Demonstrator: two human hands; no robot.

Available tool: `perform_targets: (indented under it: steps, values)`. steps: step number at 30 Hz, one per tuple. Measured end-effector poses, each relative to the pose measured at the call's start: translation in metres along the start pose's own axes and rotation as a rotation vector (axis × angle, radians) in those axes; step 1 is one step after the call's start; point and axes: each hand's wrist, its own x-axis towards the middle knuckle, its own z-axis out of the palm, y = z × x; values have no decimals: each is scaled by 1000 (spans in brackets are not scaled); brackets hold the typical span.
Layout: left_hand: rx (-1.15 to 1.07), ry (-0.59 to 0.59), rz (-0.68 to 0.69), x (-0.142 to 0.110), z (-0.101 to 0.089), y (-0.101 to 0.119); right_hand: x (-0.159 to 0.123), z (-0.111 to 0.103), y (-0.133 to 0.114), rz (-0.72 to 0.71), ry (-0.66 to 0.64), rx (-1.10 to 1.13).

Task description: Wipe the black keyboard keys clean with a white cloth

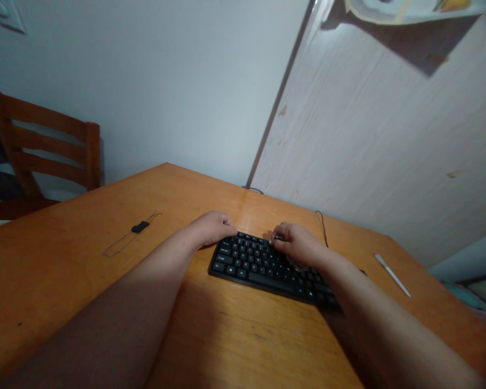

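A black computer keyboard [263,267] lies flat on the wooden table in front of me. My left hand [214,227] is closed at its far left corner, with the thumb by the top edge and the other fingers mostly hidden. Over the top row near the keyboard's middle, my right hand [294,242] is bent with its fingertips pinched together. Some crumpled whitish material [298,266] shows beneath the right palm; its kind is unclear. The right forearm covers the keyboard's right part.
To the left on the table [251,335] lies a wire tool with a black grip [140,227]. A slim white stick, perhaps a brush [392,275], lies at the right. A dark cable [323,227] runs behind the keyboard. A wooden chair [52,146] stands far left; walls border the table's back.
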Motion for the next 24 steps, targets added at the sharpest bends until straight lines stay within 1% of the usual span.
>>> perform_targets:
  steps: [3,8,13,18,21,24]
  values:
    - [5,-4,1,0,0,0,0,0,-2,-16,-15,13]
    - [3,-6,-6,1,0,0,1,1,-2,-19,22,1]
    - [-2,-10,-7,1,0,0,1,1,-4,-16,-1,43]
    - [-2,6,-6,1,0,0,1,2,-4,-22,21,10]
    - [-6,-4,-1,0,-1,1,0,3,-3,-45,17,24]
    - [-16,-3,-14,-2,-1,4,1,1,1,-28,24,29]
